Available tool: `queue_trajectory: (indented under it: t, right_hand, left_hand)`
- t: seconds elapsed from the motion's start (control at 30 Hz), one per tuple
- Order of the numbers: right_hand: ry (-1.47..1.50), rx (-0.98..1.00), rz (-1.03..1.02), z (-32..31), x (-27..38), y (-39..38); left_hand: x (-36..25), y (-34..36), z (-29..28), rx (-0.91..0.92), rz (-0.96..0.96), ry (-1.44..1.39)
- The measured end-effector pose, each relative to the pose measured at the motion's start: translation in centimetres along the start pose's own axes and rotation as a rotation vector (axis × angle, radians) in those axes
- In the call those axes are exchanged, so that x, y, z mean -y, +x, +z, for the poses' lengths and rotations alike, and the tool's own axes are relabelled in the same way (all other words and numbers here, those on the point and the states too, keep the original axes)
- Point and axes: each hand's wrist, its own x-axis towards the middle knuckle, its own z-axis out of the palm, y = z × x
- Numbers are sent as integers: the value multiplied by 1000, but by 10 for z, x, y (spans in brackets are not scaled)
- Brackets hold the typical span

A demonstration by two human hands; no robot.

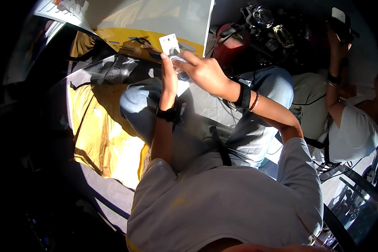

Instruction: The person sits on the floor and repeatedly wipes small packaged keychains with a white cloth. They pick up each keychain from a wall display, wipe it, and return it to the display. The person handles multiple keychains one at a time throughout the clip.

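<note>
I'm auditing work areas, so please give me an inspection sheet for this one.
Surface: pale floor between the knees, partly sunlit.
Things: white card with a clear plastic part.
Clutter: jumbled gear near a red object; yellow cloth at left.
Hands: left hand holds the card; right hand has fingers at the clear part, grip unclear.
Cables: thin black cables at right.
Surroundings: white-and-yellow panel ahead; another person at right.
</note>
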Motion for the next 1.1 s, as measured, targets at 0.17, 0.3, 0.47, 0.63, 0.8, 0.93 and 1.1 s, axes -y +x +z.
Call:
queue_trajectory:
  t: [0.17,0.3,0.47,0.63,0.8,0.93,1.1]
  right_hand:
    - [201,-63,40,-11,-6,7]
    - [570,-255,197,-12,-25,10]
    - [682,-112,193,-17,-27,18]
    - [725,-131,327,-10,-13,15]
    - [706,-140,264,-2,-11,6]
    - [645,-122,267,-1,-9,2]
    - [685,-132,264,2,-7,1]
  left_hand:
    - [-15,-3,10,93,-16,-339]
    - [-13,0,1,561,-55,-904]
    - [-16,-8,15,181,-11,-469]
    - [-10,-7,17,17,124,-361]
    - [-19,-1,14,18,241,-350]
    - [-12,0,12,12,232,-328]
    - [-8,1,11,-20,286,-285]
